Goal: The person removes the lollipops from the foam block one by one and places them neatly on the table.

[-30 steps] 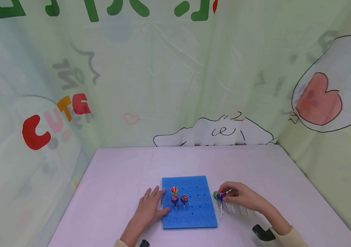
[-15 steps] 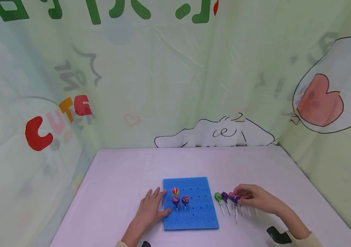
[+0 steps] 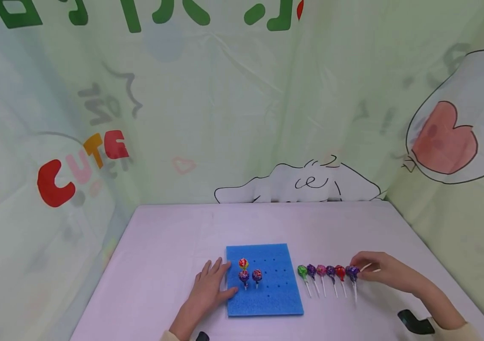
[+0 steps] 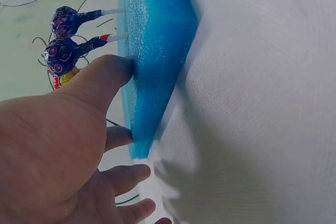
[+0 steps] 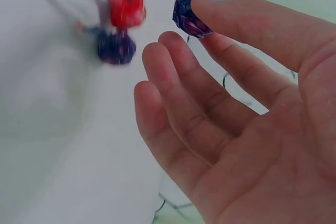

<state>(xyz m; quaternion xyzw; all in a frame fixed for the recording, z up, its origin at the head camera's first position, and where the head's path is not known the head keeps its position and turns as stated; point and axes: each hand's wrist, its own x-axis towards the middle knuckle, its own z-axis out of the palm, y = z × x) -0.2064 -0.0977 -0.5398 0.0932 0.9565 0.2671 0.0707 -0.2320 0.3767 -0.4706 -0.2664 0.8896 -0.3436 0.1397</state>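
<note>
My right hand pinches a purple-wrapped lollipop by its head, between thumb and forefinger, at the right end of a row of lollipops. Its other fingers are loosely bent. The row runs from a green lollipop on the left to a red lollipop and another dark one near the hand. My left hand rests at the left edge of a blue foam board, fingers spread, thumb touching the board. Three wrapped lollipops stand in the board, one red and yellow, the others dark purple.
Several small holes dot the foam board. A pale cloth covers the table. Behind it hangs a printed curtain, which also closes off both sides.
My right hand has moved right along the row with the purple lollipop, from the green one to the row's far end, uncovering the lollipops it hid. The left hand stays at the board.
</note>
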